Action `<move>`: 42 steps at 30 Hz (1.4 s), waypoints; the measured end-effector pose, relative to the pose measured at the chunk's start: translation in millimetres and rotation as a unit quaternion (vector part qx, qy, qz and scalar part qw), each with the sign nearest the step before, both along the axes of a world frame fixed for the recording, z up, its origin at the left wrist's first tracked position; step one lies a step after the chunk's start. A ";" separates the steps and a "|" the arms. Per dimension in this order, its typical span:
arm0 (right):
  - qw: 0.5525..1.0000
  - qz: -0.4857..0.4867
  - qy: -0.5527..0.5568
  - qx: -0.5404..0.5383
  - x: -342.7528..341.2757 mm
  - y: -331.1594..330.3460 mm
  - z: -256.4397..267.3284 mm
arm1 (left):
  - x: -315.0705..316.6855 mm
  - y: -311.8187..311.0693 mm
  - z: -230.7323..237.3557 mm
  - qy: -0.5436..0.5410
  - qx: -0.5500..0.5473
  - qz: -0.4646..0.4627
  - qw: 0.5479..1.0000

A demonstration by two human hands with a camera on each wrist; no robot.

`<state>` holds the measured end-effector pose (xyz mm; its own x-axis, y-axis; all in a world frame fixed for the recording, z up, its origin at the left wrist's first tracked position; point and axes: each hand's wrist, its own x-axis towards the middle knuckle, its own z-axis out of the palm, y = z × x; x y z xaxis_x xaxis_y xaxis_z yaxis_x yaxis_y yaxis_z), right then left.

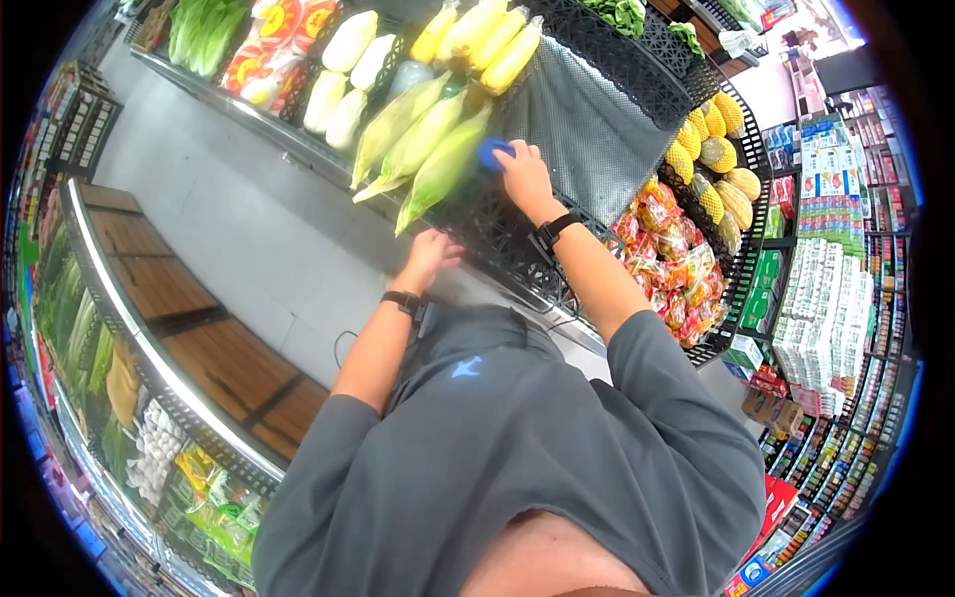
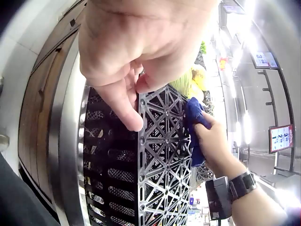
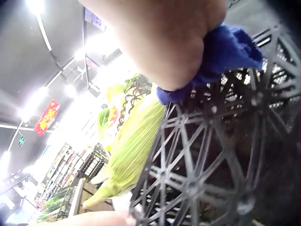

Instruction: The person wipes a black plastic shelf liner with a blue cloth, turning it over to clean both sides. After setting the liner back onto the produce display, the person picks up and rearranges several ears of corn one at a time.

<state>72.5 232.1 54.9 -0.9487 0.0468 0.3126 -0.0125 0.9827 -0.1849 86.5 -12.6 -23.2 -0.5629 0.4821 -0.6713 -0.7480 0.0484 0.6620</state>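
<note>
My right hand [image 1: 527,177] grips a bunched blue cloth [image 3: 233,52] against the black lattice crate [image 2: 164,155]. In the left wrist view the cloth lies along the crate's far side. My left hand [image 2: 141,47] is at the near edge of the same crate, pinching its rim between thumb and fingers. Husked corn ears [image 1: 443,174] lie right beside both hands, their tips hanging over the shelf's front. A dark mesh liner [image 1: 587,119] covers the display surface beyond the right hand. In the right wrist view the right fingers are mostly hidden behind the hand.
Peeled yellow corn [image 1: 487,40], white vegetables [image 1: 343,85] and lettuce [image 1: 204,35] stand along the display. Red-wrapped packages [image 1: 671,264] and netted yellow melons [image 1: 706,139] sit to the right. A metal rail [image 1: 279,139] runs along the front; another wooden-fronted display [image 1: 189,298] stands across the aisle.
</note>
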 end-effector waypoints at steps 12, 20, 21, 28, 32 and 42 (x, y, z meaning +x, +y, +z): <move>0.973 0.218 -0.064 -0.042 55.3 -66.7 -9.9 | 2.1 -13.8 -14.4 -0.027 0.110 0.013 0.993; 0.989 0.132 0.020 -0.069 81.0 -90.8 -50.5 | -17.6 -13.6 -16.1 -0.063 0.057 0.090 0.992; 0.990 0.125 0.032 -0.062 84.8 -94.5 -49.1 | -18.0 -13.9 -14.8 -0.052 0.028 0.086 0.995; 0.987 0.150 -0.001 -0.064 135.9 -64.5 -43.7 | -28.6 -14.9 -24.4 -0.042 -0.014 -0.001 0.999; 0.995 0.047 0.003 -0.084 176.5 -43.9 -29.0 | -20.5 -13.1 -22.8 0.009 -0.047 -0.016 0.999; 0.990 0.107 0.039 -0.079 147.7 -57.6 -43.3 | -13.0 -4.7 0.0 0.062 -0.118 -0.123 0.983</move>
